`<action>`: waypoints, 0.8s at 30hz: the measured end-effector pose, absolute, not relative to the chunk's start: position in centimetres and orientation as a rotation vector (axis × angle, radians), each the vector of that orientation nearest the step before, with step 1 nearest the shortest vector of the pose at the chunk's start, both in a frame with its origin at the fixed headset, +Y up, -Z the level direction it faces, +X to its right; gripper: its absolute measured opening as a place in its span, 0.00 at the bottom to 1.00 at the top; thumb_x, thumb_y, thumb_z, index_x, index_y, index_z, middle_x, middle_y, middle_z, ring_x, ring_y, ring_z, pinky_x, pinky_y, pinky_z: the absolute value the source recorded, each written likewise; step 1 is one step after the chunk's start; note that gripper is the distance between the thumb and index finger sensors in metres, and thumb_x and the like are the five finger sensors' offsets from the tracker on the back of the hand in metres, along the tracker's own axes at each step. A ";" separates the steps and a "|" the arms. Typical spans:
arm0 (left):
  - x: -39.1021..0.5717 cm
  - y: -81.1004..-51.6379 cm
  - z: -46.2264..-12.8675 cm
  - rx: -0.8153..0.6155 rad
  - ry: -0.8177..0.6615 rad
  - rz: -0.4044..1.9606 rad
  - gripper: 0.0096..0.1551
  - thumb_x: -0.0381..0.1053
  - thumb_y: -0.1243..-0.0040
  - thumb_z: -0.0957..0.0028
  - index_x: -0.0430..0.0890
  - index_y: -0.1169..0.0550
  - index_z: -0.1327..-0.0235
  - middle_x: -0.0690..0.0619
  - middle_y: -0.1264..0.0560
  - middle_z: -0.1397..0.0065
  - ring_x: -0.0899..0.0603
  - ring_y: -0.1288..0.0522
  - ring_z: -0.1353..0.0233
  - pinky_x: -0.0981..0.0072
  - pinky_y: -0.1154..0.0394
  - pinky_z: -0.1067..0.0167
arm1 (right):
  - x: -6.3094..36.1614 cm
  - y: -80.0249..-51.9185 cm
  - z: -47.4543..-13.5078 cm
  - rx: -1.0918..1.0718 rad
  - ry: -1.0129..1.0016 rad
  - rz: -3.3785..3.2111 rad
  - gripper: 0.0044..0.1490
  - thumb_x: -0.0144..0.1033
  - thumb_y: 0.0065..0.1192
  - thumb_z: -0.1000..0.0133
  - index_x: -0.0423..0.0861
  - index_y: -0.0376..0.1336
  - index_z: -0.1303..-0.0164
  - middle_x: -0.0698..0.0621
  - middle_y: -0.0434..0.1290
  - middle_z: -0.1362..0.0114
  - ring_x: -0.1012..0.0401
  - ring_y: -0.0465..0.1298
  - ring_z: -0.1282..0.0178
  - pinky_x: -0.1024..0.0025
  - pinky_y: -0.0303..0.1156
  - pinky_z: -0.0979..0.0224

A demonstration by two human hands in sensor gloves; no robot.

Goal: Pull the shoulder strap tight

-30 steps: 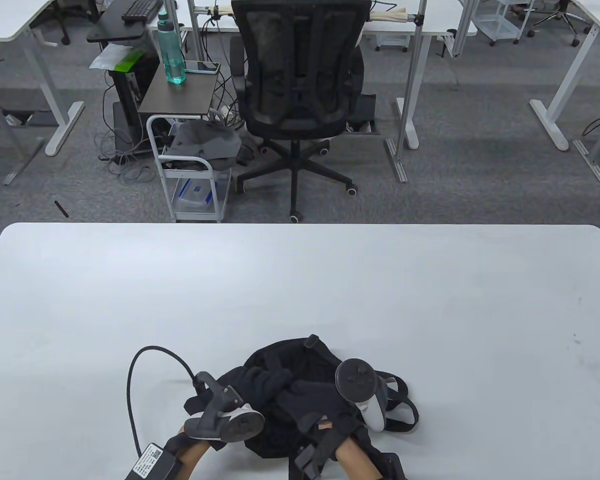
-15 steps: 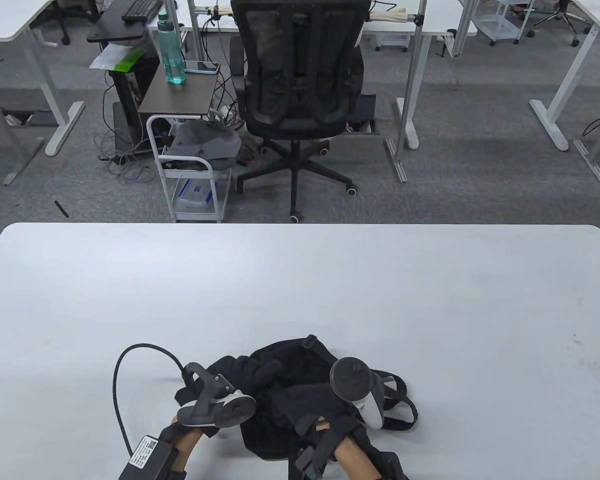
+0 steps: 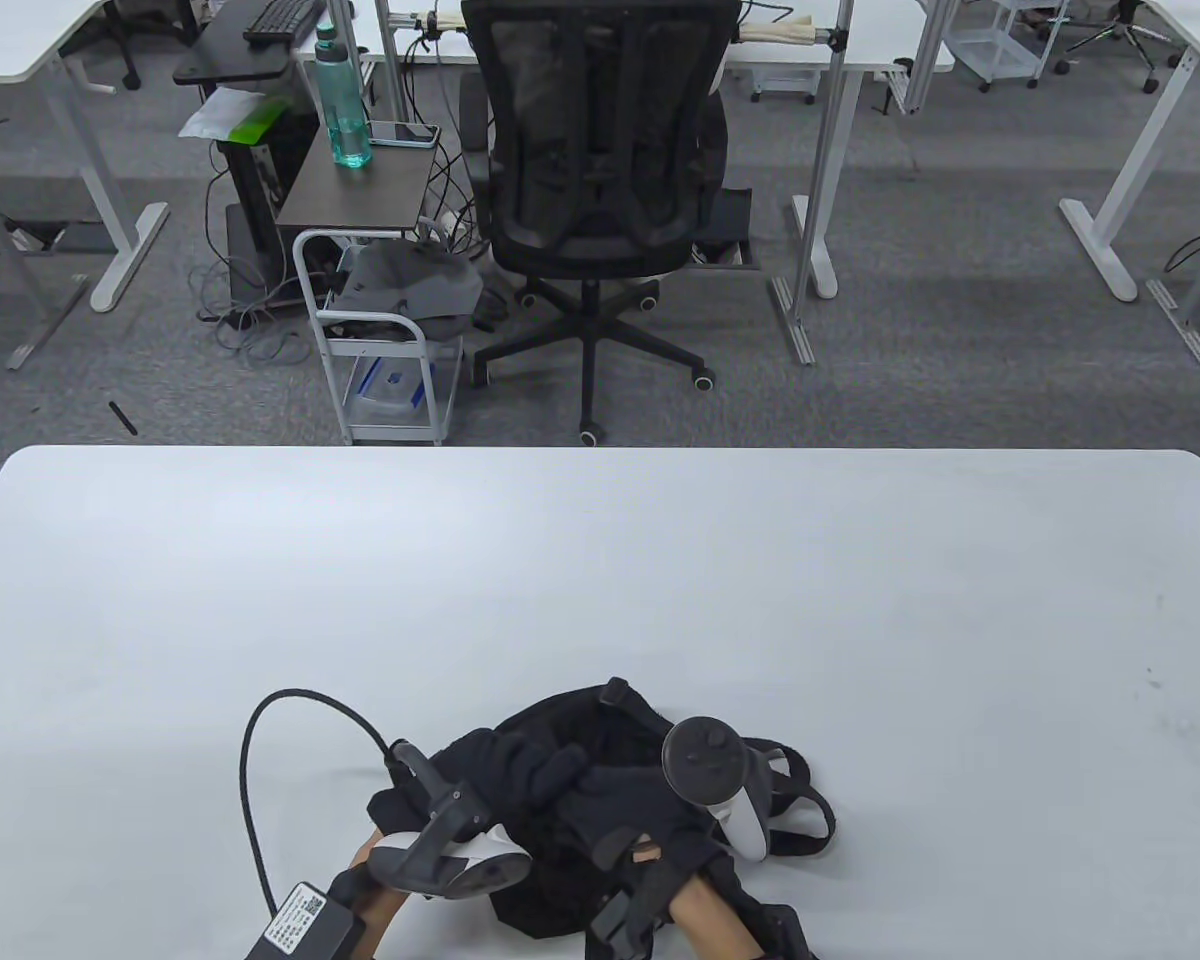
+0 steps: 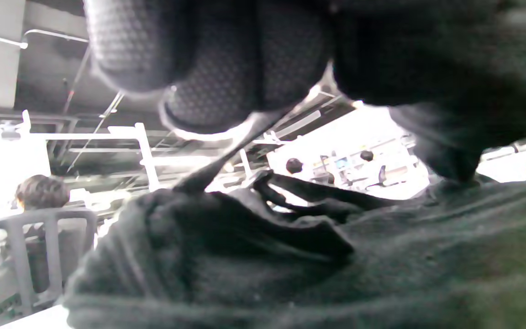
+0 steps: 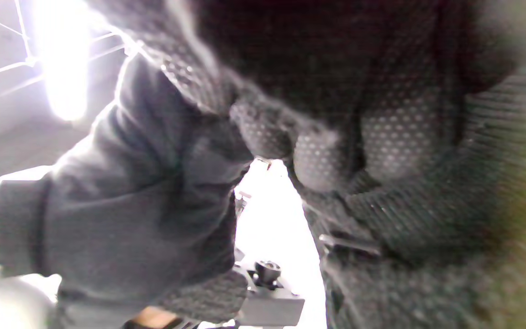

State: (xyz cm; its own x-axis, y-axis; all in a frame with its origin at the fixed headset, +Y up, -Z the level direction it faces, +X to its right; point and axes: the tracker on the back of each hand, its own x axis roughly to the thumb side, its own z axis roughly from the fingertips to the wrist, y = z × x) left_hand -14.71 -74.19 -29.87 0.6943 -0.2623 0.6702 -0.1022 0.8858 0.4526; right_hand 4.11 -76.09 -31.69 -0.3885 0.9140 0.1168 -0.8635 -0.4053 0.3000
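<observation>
A black bag [image 3: 600,725] lies crumpled on the white table [image 3: 600,560] near the front edge. Its shoulder strap loops [image 3: 808,828] lie to its right. My left hand [image 3: 530,772] rests on the bag's left part with fingers curled. In the left wrist view its fingers [image 4: 208,55] pinch a thin dark strap [image 4: 219,157] that runs taut down to the bag [image 4: 381,256]. My right hand [image 3: 625,790] sits on the bag's middle. In the right wrist view its fingers [image 5: 318,160] curl into the dark fabric [image 5: 144,192].
A black cable [image 3: 256,740] loops from my left wrist over the table to the left of the bag. An office chair [image 3: 600,160] and a small cart [image 3: 380,350] stand on the floor beyond the far table edge.
My left hand swung left, then came back right and a little nearer. The bag's left part shifted with it. My right hand stayed nearly still on the bag.
</observation>
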 end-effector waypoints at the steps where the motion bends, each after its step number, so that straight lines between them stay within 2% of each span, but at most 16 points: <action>1: -15.0 -74.3 -30.2 0.463 -0.795 -0.067 0.38 0.57 0.56 0.65 0.65 0.34 0.34 0.62 0.16 0.55 0.53 0.15 0.51 0.66 0.17 0.51 | 4.1 -76.0 -31.7 0.313 0.221 1.972 0.24 0.39 0.68 0.49 0.33 0.81 0.63 0.39 0.88 0.59 0.46 0.87 0.61 0.44 0.76 0.45; 3: -15.5 -74.6 -31.2 0.409 -0.754 -0.013 0.38 0.57 0.56 0.65 0.67 0.34 0.34 0.61 0.16 0.54 0.52 0.15 0.50 0.65 0.18 0.50 | 4.0 -75.9 -31.7 0.317 0.233 1.973 0.24 0.39 0.68 0.49 0.33 0.81 0.64 0.39 0.88 0.60 0.46 0.87 0.62 0.45 0.77 0.45; 9: -16.4 -74.6 -32.0 0.398 -0.696 0.002 0.38 0.58 0.56 0.65 0.68 0.34 0.34 0.61 0.16 0.53 0.52 0.15 0.49 0.64 0.18 0.49 | 4.1 -76.1 -31.6 0.317 0.250 1.966 0.24 0.39 0.68 0.49 0.33 0.81 0.63 0.39 0.88 0.59 0.46 0.87 0.61 0.44 0.76 0.45; 12: -16.4 -74.2 -31.5 0.441 -0.687 -0.049 0.37 0.56 0.54 0.64 0.63 0.32 0.34 0.61 0.15 0.54 0.53 0.15 0.50 0.65 0.17 0.49 | 4.1 -76.3 -31.5 0.307 0.241 1.996 0.25 0.38 0.69 0.50 0.33 0.80 0.56 0.37 0.86 0.52 0.42 0.85 0.55 0.41 0.73 0.42; 15: -15.5 -73.8 -30.4 0.469 -0.741 -0.067 0.37 0.57 0.52 0.64 0.62 0.32 0.34 0.61 0.15 0.53 0.52 0.15 0.50 0.65 0.18 0.49 | 4.0 -76.5 -31.7 0.290 0.213 2.035 0.34 0.47 0.68 0.49 0.32 0.76 0.48 0.34 0.82 0.44 0.40 0.82 0.49 0.39 0.71 0.40; 19: -14.1 -73.6 -29.4 0.524 -0.771 -0.165 0.36 0.58 0.51 0.65 0.62 0.31 0.35 0.61 0.15 0.54 0.53 0.14 0.50 0.65 0.17 0.49 | 4.0 -76.5 -31.7 0.282 0.180 2.015 0.29 0.46 0.67 0.49 0.34 0.78 0.56 0.38 0.85 0.51 0.44 0.85 0.55 0.42 0.74 0.42; 20: -14.1 -73.6 -29.3 0.530 -0.795 -0.159 0.37 0.58 0.51 0.65 0.63 0.32 0.35 0.62 0.15 0.54 0.54 0.14 0.50 0.66 0.17 0.49 | 4.1 -76.5 -31.6 0.279 0.169 2.007 0.24 0.42 0.67 0.49 0.35 0.79 0.60 0.39 0.87 0.55 0.45 0.86 0.57 0.43 0.75 0.44; 24: -14.9 -74.0 -30.2 0.480 -0.769 -0.055 0.37 0.58 0.54 0.66 0.65 0.32 0.35 0.63 0.16 0.54 0.53 0.15 0.49 0.65 0.18 0.48 | 4.1 -76.3 -31.6 0.292 0.180 1.993 0.24 0.40 0.67 0.49 0.35 0.81 0.63 0.40 0.88 0.58 0.46 0.87 0.61 0.45 0.76 0.45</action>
